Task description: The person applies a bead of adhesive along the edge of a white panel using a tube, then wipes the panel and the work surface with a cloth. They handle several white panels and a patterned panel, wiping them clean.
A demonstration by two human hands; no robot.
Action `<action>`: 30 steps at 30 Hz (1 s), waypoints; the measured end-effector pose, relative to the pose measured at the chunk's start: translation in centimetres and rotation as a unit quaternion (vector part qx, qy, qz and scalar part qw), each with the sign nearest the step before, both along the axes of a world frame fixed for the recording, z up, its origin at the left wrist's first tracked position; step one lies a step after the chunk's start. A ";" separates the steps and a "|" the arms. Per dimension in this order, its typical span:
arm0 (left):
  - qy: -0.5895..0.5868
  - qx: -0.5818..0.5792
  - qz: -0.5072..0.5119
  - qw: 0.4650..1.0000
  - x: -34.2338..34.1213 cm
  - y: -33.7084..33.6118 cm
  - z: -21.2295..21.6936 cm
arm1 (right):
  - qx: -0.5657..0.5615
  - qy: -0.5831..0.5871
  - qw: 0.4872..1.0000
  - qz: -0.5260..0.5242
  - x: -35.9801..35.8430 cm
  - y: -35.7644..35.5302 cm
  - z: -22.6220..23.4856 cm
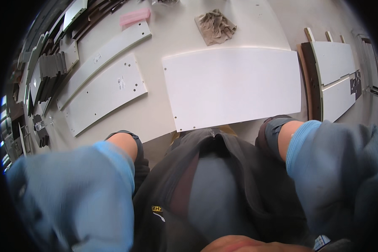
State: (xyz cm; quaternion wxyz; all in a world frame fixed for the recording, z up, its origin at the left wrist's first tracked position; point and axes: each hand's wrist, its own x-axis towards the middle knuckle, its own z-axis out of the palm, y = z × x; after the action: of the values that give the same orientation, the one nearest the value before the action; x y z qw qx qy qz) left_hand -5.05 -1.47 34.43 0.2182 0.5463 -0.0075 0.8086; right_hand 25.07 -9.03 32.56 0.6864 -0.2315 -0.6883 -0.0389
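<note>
Landmark: large white rectangular board (233,86) lying flat on the pale grey floor (164,109), w/ small drilled holes near its left edge + corners. All places below given rel. to it.
Left hand (134,161): just below the board's lower-left corner, wrist in a dark cuff, blue sleeve (77,197) blurred behind it. Hand itself mostly hidden behind the dark jacket (214,185); fingers out of sight, can't tell if spread or pressed together.
Right hand (271,136): at the board's lower-right edge, dark cuff, looks to be touching or just beside that edge. Fingers hidden too, can't tell their state or if they pinch anything.
Nearest thing: the board, directly ahead of both hands, between them, long side toward the person.
Left of board: two long white panels w/ drilled holes (107,98), side by side, slanted, apart from the board.
Further left: stacks of dark + pale panels (46,80) along the picture's rim.
Above board, left: pink flat foam piece (134,17).
Above board, centre: crumpled brown paper wad (215,26), near the board's top edge, not touching.
Right of board: white panels w/ dark brown edges (334,80), stacked, just beside its right end.
Below board: person's dark jacket, filling the lower centre.
</note>
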 end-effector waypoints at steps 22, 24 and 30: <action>0.429 -0.312 0.364 0.766 -3.6 7.2 -37.0 | -0.538 -0.051 0.830 -0.135 -4.1 3.5 -29.5; 0.440 -0.306 0.372 0.758 -4.2 8.1 -37.4 | -0.494 -0.076 0.852 -0.156 -4.4 4.3 -30.5; 0.464 -0.314 0.384 0.734 -5.7 9.5 -38.4 | -0.346 -0.205 0.866 -0.296 0.1 15.3 -31.9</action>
State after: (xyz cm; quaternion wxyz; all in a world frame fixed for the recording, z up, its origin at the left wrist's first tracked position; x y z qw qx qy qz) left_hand -10.78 8.00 -3.99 0.0247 0.7107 0.5597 0.4256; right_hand 25.16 6.24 0.68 0.3621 -0.6340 -0.6818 -0.0461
